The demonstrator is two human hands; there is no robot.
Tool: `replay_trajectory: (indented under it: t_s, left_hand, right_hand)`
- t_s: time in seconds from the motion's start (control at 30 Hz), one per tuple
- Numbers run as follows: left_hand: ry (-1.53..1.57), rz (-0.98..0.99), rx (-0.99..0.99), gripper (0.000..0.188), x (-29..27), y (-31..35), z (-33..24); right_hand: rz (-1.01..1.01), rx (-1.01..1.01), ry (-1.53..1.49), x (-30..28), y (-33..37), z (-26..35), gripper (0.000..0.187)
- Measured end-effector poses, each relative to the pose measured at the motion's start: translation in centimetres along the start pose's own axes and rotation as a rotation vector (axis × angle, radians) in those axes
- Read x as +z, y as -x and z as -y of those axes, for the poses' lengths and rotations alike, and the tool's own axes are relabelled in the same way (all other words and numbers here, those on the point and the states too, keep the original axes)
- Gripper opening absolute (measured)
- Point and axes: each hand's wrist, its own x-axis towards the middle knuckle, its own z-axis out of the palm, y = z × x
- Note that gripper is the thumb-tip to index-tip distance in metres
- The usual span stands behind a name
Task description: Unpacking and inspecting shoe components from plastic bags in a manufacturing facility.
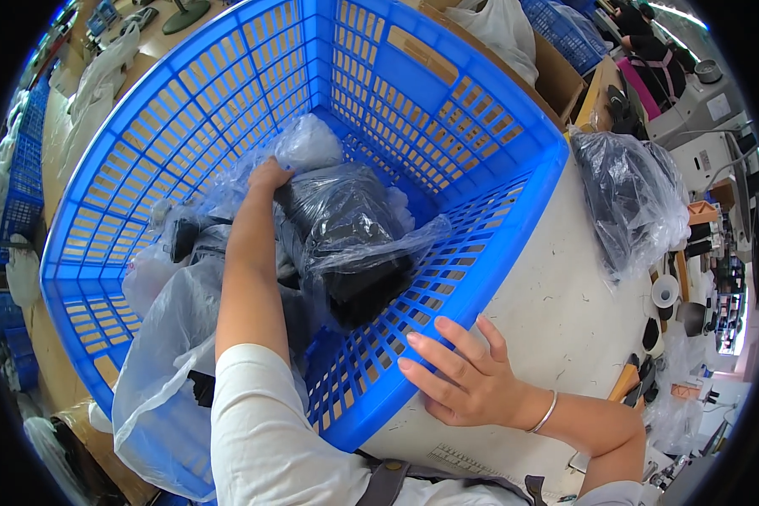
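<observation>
A large blue plastic basket [514,228] with slatted walls stands tilted in front of me. My left hand [270,174] is deep inside it, its fingers closed on the plastic beside a clear bag of black material [354,215]. A bunched clear plastic bag [310,145] lies just beyond those fingers, which are partly hidden. At the basket's near right rim rests my right hand [472,375], fingers spread, holding nothing. Below my left forearm, a large translucent bag [164,371] hangs over the basket's near left side.
A pale worktable [531,337] lies right of the basket, with another clear bag of dark material [628,198] on it. Farther right stands a grey-white machine [700,110]. A cardboard box [557,72] is behind the basket, and more blue baskets [24,160] stand at left.
</observation>
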Motion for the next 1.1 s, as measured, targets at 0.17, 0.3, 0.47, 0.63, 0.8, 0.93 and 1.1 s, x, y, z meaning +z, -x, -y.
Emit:
replay_trajectory:
  t_s: [0.17, 0.3, 0.47, 0.63, 0.8, 0.93, 1.1]
  left_hand:
    - [-0.132, -0.368, 0.271, 0.040, 1.3, -1.7, 0.2]
    - [0.414, -0.324, 0.204, 0.027, -0.9, -1.9, -0.6]
    - [1.102, -0.663, 0.384, 0.020, -12.4, 0.3, -3.5]
    - [1.592, -0.008, 0.507, 0.021, -22.5, 5.1, -6.6]
    - [1.586, -0.095, 0.463, 0.035, -22.7, 9.9, -8.6]
    - [1.726, -0.210, 0.566, 0.036, -20.8, 12.0, -10.1]
    - [1.960, -0.128, 0.697, 0.037, -16.6, 12.0, -13.5]
  right_hand:
    - [0.005, -0.010, -0.001, 0.2, 0.1, -0.1, 0.050]
    - [-0.002, -0.011, 0.011, 0.2, 0.2, -0.1, 0.049]
    - [0.000, -0.007, 0.015, 0.2, 0.1, 0.0, 0.049]
    - [-0.022, -0.001, 0.009, 0.0, 0.0, 0.0, 0.032]
    - [-0.001, -0.008, -0.003, 0.0, 0.1, -0.2, 0.052]
    - [-0.010, -0.012, -0.002, 0.1, 0.1, -0.2, 0.052]
    - [-0.017, 0.000, -0.006, 0.1, 0.0, -0.1, 0.035]
